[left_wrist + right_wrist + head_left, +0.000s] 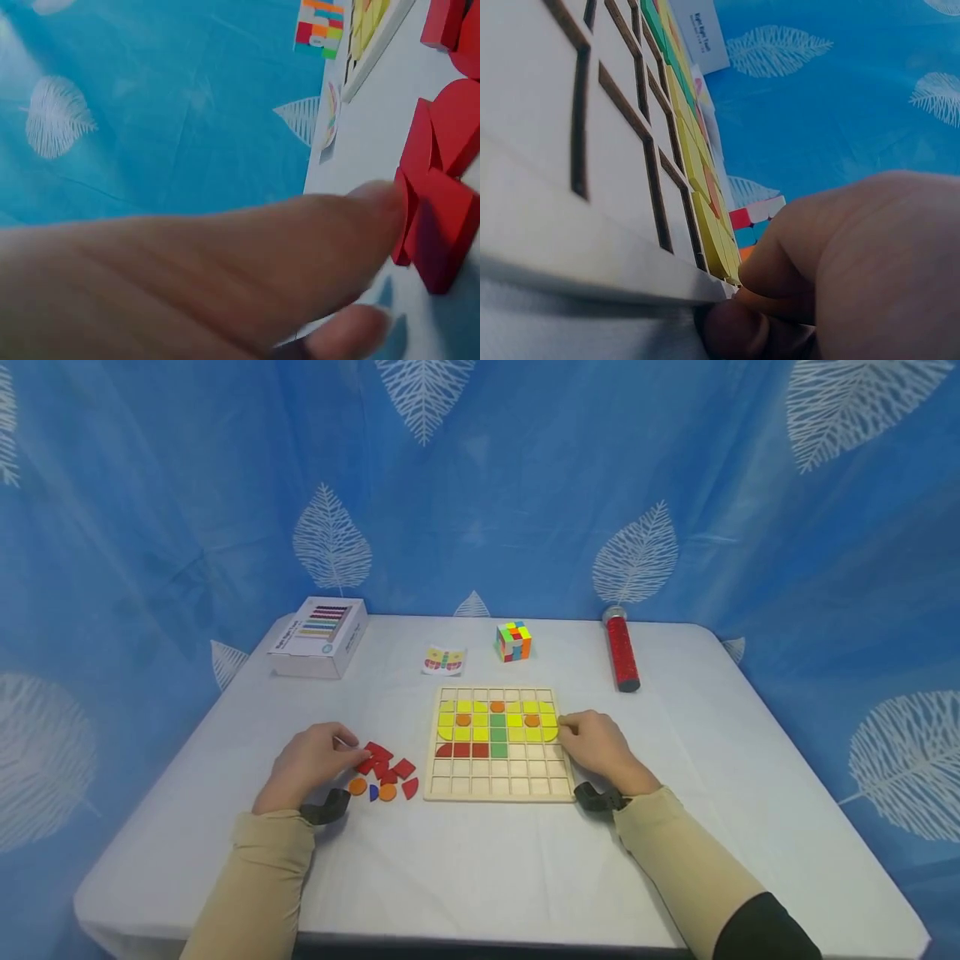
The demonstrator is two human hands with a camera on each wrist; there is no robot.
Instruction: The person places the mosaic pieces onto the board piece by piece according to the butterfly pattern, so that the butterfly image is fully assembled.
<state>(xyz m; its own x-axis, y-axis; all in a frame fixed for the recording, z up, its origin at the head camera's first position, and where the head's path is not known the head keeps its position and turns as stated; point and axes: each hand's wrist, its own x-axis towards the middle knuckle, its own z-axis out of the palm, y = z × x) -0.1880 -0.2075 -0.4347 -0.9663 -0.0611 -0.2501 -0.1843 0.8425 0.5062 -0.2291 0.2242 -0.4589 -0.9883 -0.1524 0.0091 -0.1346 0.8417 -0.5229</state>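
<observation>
Beside the board (517, 768), our loosely parted left fingers (351, 756) touch red tiles (381, 768), best lifted singly, while our right fingers (735, 330) pinch the board's rim.

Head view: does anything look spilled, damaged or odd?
Nothing looks spilled or damaged. One blue piece looks odd: it lies by the orange pieces and red pieces, yet no blue shows on the board.

at the far left of the white-clothed bench (480, 877) sits a white cardboard box (310, 666), coloured rows pictured on its top. a scrambled rubik's cube (513, 643) stands at the far centre. to its right lies a red tube (621, 652), silvery at its far end, dark at its near. beyond hangs a blue curtain (525, 485) printed with white leaves.
</observation>
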